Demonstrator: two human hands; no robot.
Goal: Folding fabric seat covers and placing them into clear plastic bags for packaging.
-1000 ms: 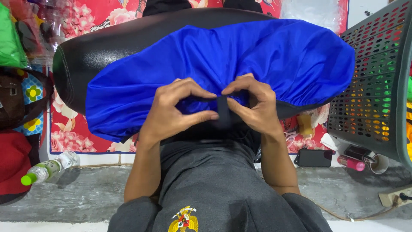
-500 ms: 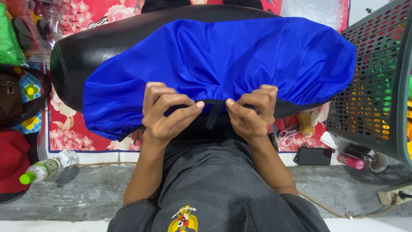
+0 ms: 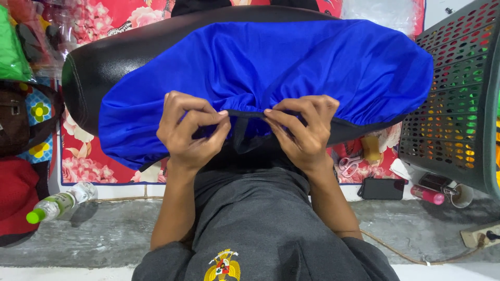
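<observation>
A bright blue fabric cover (image 3: pixel 271 67) is stretched over a long black padded seat (image 3: pixel 99 67) that lies across my lap. My left hand (image 3: pixel 190 130) pinches the gathered, dark-edged hem of the cover at its near side. My right hand (image 3: pixel 304 130) grips the same hem a little to the right. Between the two hands a short black strip of the hem (image 3: pixel 245 115) is pulled taut. The seat's left end stays bare; its right end is under the blue fabric.
A dark perforated plastic basket (image 3: pixel 458 99) stands at the right. A black phone (image 3: pixel 382 188), scissors (image 3: pixel 348 165) and a pink tube (image 3: pixel 426 194) lie near it. At left are a green-capped bottle (image 3: pixel 60 202), a brown bag (image 3: pixel 13 122) and red cloth (image 3: pixel 18 195). A floral mat (image 3: pixel 86 161) lies underneath.
Both hands have slid slightly apart along the hem and lifted a little, stretching the black edge between them. The blue cover sits a bit further over the seat.
</observation>
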